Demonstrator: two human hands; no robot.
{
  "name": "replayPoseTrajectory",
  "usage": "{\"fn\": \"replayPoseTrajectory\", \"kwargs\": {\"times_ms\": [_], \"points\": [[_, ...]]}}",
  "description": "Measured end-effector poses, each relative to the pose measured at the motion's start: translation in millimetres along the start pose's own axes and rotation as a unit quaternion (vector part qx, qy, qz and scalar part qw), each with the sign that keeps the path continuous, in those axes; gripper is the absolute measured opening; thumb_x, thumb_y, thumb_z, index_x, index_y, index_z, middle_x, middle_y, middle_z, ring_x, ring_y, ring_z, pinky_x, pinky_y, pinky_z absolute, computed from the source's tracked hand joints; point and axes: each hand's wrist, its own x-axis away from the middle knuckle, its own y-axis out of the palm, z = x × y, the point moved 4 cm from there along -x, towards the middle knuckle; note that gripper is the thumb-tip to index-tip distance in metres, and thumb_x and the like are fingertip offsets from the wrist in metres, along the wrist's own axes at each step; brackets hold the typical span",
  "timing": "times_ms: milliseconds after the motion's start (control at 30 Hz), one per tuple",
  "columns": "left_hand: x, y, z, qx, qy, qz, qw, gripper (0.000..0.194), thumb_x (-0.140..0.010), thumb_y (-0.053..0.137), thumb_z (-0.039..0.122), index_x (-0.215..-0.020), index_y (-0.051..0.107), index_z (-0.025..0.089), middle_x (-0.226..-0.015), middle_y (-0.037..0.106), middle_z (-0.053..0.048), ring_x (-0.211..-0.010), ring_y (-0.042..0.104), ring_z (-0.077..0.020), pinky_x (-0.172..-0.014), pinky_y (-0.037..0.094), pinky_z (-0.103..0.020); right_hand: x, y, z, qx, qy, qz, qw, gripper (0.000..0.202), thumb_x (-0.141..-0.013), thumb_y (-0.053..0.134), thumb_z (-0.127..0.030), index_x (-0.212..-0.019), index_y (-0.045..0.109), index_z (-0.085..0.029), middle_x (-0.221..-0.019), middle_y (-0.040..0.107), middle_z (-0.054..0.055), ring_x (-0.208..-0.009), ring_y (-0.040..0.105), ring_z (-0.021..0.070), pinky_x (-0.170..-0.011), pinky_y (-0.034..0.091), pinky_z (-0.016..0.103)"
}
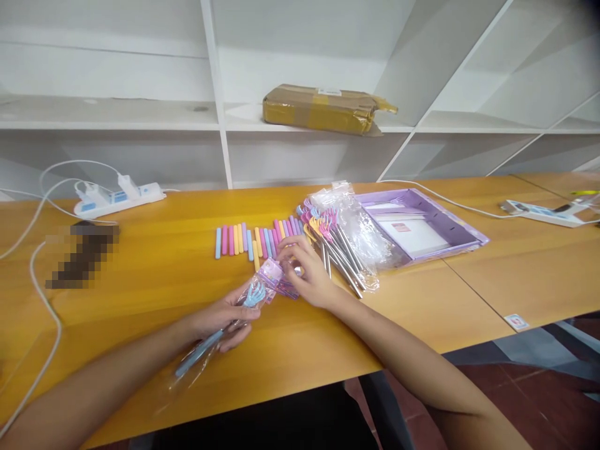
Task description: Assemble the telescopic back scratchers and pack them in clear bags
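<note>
My left hand (232, 319) is closed around a back scratcher (253, 295) in a clear plastic bag, with a light blue hand-shaped head and a blue handle. It is tilted, its handle pointing toward the lower left. A purple printed card (270, 272) shows at the bag's top. Over that end, my right hand (307, 272) has bent fingers held apart, with nothing visibly gripped. More purple cards (287, 289) lie partly hidden under it. Beyond my right hand is a pile of unbagged back scratchers (340, 240) with metal rods and pink, blue and yellow heads.
Colored handle tubes (237, 239) lie in rows on the wooden table (159, 262). Clear plastic bags (365, 225) lie beside a purple box (450, 247). Power strips (122, 199) with white cables sit left and right. A taped carton (319, 109) rests on the shelf.
</note>
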Motion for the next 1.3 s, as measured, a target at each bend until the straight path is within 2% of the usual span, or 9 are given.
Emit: {"fn": "replayPoseTrajectory", "kwargs": {"times_ms": [167, 367, 533, 700, 800, 1000, 1167, 1233, 1300], "points": [[-0.6, 3.1, 1.4, -0.004, 0.004, 0.001, 1.000, 0.061, -0.099, 0.071, 0.038, -0.151, 0.041, 0.026, -0.049, 0.048, 0.013, -0.030, 0.047, -0.0107, -0.032, 0.029, -0.016, -2.6, 2.4, 1.9, -0.072, 0.017, -0.061, 0.995, 0.011, -0.105, 0.059, -0.027, -0.096, 0.063, -0.024, -0.117, 0.060, 0.007, -0.113, 0.061, 0.0224, -0.103, 0.050, 0.043], [4.0, 2.4, 1.3, -0.008, -0.021, -0.004, 1.000, 0.042, -0.095, 0.075, 0.040, -0.127, 0.058, 0.019, -0.044, 0.046, 0.012, -0.029, 0.043, -0.0105, -0.032, 0.029, -0.018, -11.5, -24.4, 22.5, -0.004, 0.040, 0.037, 0.999, 0.028, -0.109, 0.051, -0.032, -0.085, 0.060, -0.022, -0.103, 0.056, 0.007, -0.103, 0.058, 0.0229, -0.096, 0.049, 0.042], [2.9, 0.6, 2.8, 0.016, 0.016, -0.006, 1.000, 0.031, -0.098, 0.070, 0.039, -0.119, 0.068, 0.015, -0.043, 0.036, 0.012, -0.031, 0.042, -0.0093, -0.034, 0.030, -0.017, -12.3, -28.7, 32.8, 0.083, 0.022, -0.136, 0.987, 0.030, -0.109, 0.052, -0.042, -0.094, 0.067, -0.020, -0.110, 0.058, 0.011, -0.106, 0.057, 0.0256, -0.101, 0.048, 0.046], [-5.0, -2.9, -1.5, 0.027, 0.049, -0.017, 0.998, 0.031, -0.099, 0.070, 0.042, -0.111, 0.068, 0.014, -0.045, 0.042, 0.011, -0.037, 0.052, -0.0119, -0.037, 0.038, -0.017, -1.6, -8.2, 11.1, -0.137, 0.036, -0.206, 0.968, 0.051, -0.103, 0.055, -0.066, -0.131, 0.061, -0.023, -0.114, 0.064, 0.009, -0.092, 0.060, 0.0213, -0.082, 0.053, 0.037], [-7.2, -0.5, -1.9, 0.005, 0.022, -0.055, 0.998, 0.033, -0.097, 0.074, 0.042, -0.112, 0.068, 0.013, -0.058, 0.063, 0.002, -0.053, 0.067, -0.0156, -0.051, 0.051, -0.023, 5.5, 10.4, -6.8, -0.196, 0.072, -0.273, 0.939, 0.040, -0.103, 0.059, -0.060, -0.115, 0.068, -0.023, -0.093, 0.067, 0.002, -0.077, 0.059, 0.0162, -0.072, 0.050, 0.030], [-7.7, 2.8, -3.5, 0.011, -0.023, -0.134, 0.991, 0.034, -0.092, 0.079, 0.039, -0.113, 0.068, 0.015, -0.083, 0.076, -0.007, -0.067, 0.073, -0.0187, -0.059, 0.055, -0.027, -7.9, -29.6, -4.9, -0.029, 0.105, 0.033, 0.994, 0.040, -0.108, 0.057, -0.049, -0.081, 0.066, -0.021, -0.072, 0.060, 0.000, -0.067, 0.053, 0.0152, -0.066, 0.044, 0.030], [-9.0, -0.5, -7.5, 0.024, -0.022, -0.135, 0.990, 0.031, -0.094, 0.075, 0.038, -0.113, 0.068, 0.015, -0.077, 0.065, -0.001, -0.061, 0.064, -0.0142, -0.055, 0.048, -0.025, -7.9, -76.4, -2.6, -0.031, 0.067, 0.253, 0.965, 0.038, -0.108, 0.056, -0.052, -0.083, 0.062, -0.024, -0.075, 0.058, 0.000, -0.071, 0.055, 0.0159, -0.072, 0.047, 0.031], [-8.5, -0.3, -6.3, 0.009, -0.022, -0.134, 0.991, 0.030, -0.096, 0.073, 0.040, -0.110, 0.069, 0.014, -0.067, 0.054, 0.003, -0.057, 0.056, -0.0125, -0.053, 0.041, -0.024, -8.1, -73.0, -3.0, -0.105, 0.068, 0.227, 0.966, 0.037, -0.103, 0.060, -0.060, -0.090, 0.063, -0.025, -0.085, 0.062, 0.001, -0.078, 0.059, 0.0175, -0.076, 0.051, 0.033], [-7.8, 1.1, -3.4, -0.001, -0.023, -0.137, 0.990, 0.031, -0.097, 0.071, 0.042, -0.106, 0.068, 0.012, -0.061, 0.042, 0.007, -0.051, 0.041, -0.0093, -0.050, 0.031, -0.024, -10.2, -54.1, -5.3, -0.176, 0.083, 0.085, 0.977, 0.036, -0.100, 0.064, -0.062, -0.097, 0.066, -0.026, -0.093, 0.066, 0.003, -0.084, 0.063, 0.0197, -0.080, 0.055, 0.036]]}}
